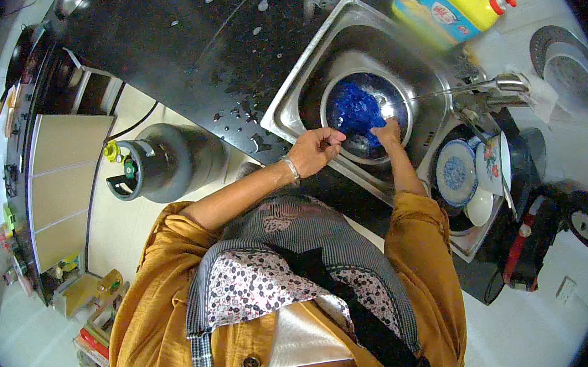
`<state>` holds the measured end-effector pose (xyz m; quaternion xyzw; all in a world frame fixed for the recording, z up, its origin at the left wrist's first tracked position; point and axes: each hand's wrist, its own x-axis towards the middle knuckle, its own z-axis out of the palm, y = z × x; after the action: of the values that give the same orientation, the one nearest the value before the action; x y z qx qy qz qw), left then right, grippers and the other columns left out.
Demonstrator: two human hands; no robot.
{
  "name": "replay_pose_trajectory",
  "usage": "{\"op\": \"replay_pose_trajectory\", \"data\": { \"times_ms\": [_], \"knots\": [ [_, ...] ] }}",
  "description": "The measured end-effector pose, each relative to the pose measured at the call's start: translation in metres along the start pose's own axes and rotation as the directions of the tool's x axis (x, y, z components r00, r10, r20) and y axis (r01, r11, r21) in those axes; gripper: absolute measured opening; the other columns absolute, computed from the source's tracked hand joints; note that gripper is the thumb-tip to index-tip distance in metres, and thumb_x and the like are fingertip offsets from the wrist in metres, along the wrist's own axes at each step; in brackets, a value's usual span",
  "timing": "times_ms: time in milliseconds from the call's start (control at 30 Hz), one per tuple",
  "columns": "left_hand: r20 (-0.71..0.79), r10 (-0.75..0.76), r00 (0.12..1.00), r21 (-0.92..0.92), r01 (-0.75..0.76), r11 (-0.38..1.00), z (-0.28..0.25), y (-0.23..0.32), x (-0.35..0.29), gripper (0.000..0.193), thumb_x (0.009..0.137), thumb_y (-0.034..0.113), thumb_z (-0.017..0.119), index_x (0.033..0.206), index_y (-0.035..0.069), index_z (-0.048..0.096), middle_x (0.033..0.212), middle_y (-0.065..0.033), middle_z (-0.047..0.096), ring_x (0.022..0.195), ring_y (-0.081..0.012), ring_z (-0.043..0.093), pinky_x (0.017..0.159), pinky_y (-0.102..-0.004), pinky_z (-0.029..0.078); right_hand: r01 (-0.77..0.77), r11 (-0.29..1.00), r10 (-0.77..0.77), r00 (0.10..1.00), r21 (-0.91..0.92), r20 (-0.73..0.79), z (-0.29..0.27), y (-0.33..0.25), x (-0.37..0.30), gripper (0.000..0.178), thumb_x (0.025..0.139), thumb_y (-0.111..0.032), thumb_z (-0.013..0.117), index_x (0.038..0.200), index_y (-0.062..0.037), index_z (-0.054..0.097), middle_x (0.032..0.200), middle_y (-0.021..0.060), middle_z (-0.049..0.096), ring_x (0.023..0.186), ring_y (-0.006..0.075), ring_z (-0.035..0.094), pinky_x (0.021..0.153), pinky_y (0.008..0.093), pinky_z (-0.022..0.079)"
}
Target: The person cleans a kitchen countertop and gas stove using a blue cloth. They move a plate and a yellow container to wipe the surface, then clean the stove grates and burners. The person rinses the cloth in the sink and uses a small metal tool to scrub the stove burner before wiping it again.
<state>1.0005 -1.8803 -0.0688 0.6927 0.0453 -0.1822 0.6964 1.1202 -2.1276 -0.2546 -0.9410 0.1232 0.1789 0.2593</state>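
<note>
1. My left hand (314, 153): fingers half curled at the metal bowl's (392, 94) near rim; whether they pinch anything, I cannot tell.
2. My right hand (389, 132): fingers bent into the bowl, at the blue material (353, 108); grip unclear.
3. Blue material, inside the bowl: probably light, slippery; best gathered from above.
4. Bowl, in the sink (305, 60): likely stiff; rim gives purchase.

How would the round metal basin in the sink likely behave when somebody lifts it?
The metal basin would probably stay stiff, as its rim keeps an even circle. Its shiny surface may feel slippery. The crumpled blue item inside could slide and unbalance it.
</note>
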Motion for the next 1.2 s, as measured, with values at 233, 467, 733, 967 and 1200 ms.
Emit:
{"op": "replay_pose_trajectory", "data": {
  "times_ms": [233,467,733,967,1200],
  "knots": [
    [0.176,-0.586,0.791,-0.519,0.581,0.627,0.035,0.009,0.062,0.047,0.092,0.04,0.047,0.108,-0.005,0.049,0.103,-0.0163,0.056,0.094,-0.0295,0.059,0.083,-0.0431,0.051,0.391,0.61,-0.347,0.914,0.689,-0.211,-0.096,-0.098,-0.08,0.03,0.073,-0.014,0.071,0.098,-0.0045,0.059,0.095,0.0079,0.061,0.087,0.0166,0.056,0.082,0.0291,0.043],
    [0.185,-0.598,0.78,-0.581,0.577,0.573,0.074,0.009,0.117,0.025,0.084,0.029,0.055,0.099,0.009,0.057,0.089,-0.0092,0.062,0.079,-0.0244,0.061,0.066,-0.0385,0.053,0.466,0.445,-0.547,0.818,0.765,-0.179,-0.18,-0.109,-0.165,0.032,0.07,-0.003,0.07,0.098,-0.0063,0.057,0.098,0.0026,0.058,0.089,0.0133,0.054,0.083,0.0271,0.043],
    [0.456,-0.436,0.776,-0.36,0.609,0.707,0.088,0.046,0.105,0.07,0.073,0.072,0.044,0.101,0.01,0.057,0.094,-0.0087,0.063,0.082,-0.0202,0.062,0.067,-0.0397,0.055,0.381,0.47,-0.381,0.901,0.796,-0.207,-0.127,-0.026,-0.062,0.023,0.087,-0.016,0.056,0.106,-0.0036,0.058,0.11,0.007,0.059,0.097,0.0181,0.055,0.09,0.0316,0.04],
    [0.436,-0.373,0.819,-0.51,0.566,0.648,0.097,0.053,0.083,0.049,0.073,0.04,0.072,0.11,0.013,0.054,0.099,-0.0046,0.06,0.089,-0.0188,0.059,0.067,-0.0347,0.056,-0.184,-0.234,-0.317,0.943,0.955,0.104,-0.106,-0.055,-0.106,0.064,0.084,-0.057,0.047,0.113,0.0,0.051,0.119,0.0188,0.054,0.109,0.0338,0.052,0.096,0.045,0.039],
    [0.387,-0.403,0.829,-0.225,0.509,0.831,0.076,0.053,0.103,0.039,0.071,0.021,0.077,0.101,0.008,0.057,0.091,-0.0013,0.06,0.083,-0.014,0.06,0.065,-0.0287,0.053,-0.167,-0.304,-0.492,0.87,0.938,-0.005,-0.14,-0.093,-0.085,0.029,0.079,-0.003,0.054,0.105,-0.011,0.043,0.092,0.018,0.061,0.087,0.0321,0.061,0.081,0.0455,0.05]
  ]
}}
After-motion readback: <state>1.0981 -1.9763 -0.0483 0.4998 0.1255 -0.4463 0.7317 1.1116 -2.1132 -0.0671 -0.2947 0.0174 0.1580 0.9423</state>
